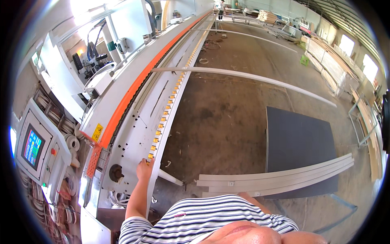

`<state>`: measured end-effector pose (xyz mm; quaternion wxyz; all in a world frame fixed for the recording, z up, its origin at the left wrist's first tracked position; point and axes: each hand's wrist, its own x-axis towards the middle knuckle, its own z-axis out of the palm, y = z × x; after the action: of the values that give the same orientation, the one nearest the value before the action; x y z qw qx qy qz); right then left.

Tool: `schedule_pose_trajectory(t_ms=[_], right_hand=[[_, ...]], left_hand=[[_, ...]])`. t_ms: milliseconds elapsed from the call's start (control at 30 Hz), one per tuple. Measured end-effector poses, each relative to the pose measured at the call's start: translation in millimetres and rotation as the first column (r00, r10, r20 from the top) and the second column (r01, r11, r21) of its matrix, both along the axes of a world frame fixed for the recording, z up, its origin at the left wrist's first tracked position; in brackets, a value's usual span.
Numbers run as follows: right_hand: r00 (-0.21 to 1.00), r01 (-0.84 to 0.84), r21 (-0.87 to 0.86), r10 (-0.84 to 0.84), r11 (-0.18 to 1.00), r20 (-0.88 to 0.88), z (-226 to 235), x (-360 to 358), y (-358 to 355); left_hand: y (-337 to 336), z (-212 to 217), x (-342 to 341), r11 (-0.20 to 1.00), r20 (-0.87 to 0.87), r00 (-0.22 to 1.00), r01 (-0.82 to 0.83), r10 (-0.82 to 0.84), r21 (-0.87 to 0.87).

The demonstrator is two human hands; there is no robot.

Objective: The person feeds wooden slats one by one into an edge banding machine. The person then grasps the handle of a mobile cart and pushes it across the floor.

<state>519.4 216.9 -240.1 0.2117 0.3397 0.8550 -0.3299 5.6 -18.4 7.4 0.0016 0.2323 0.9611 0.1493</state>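
Person wears short-sleeved shirt [211, 215] w/ dark & white horiz. stripes; left forearm [137, 195] bare.

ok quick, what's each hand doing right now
Left hand: resting on the machine's white infeed rail, holding nothing; fingers cannot be told.
Right hand: not in view.

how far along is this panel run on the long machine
Done: nothing looks fed; the machine's roller track carries no panel along its visible length. In hand: the left hand rests on the track's near edge, holding nothing. The right hand is out of view. Left: the dark grey panel lies on the white support rails beside the machine.
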Motion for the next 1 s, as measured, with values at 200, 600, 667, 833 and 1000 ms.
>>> schedule_pose_trajectory(t_ms=[200,600,667,833,1000], right_hand=[[1.000,-0.004,-0.010,0.004,1.000,-0.017,-10.8,16.0,-10.6],[0.999,0.000,-0.006,0.000,1.000,0.042,-68.8,9.3,-16.6],[0.995,0.090,-0.061,-0.087,0.994,0.046,-62.2,-11.7,-4.4],[0.975,0.184,0.105,-0.195,0.977,0.103,-98.9,-47.2,40.3],[0.988,0.124,0.211,-0.140,0.970,0.063,-124.5,-83.3,97.8]], left_hand=[[11.9,1.9,1.8,1.000,-0.076,0.997,0.022,-0.023,-0.017],[18.5,-5.4,0.3,0.997,-0.165,0.983,0.074,-0.076,-0.016],[9.3,-7.2,-3.5,0.998,-0.145,0.988,0.046,-0.051,-0.037],[11.4,-8.6,-5.8,0.998,-0.098,0.995,0.015,-0.021,-0.069],[11.6,-10.9,-11.7,0.995,-0.086,0.996,0.002,-0.011,-0.105]])
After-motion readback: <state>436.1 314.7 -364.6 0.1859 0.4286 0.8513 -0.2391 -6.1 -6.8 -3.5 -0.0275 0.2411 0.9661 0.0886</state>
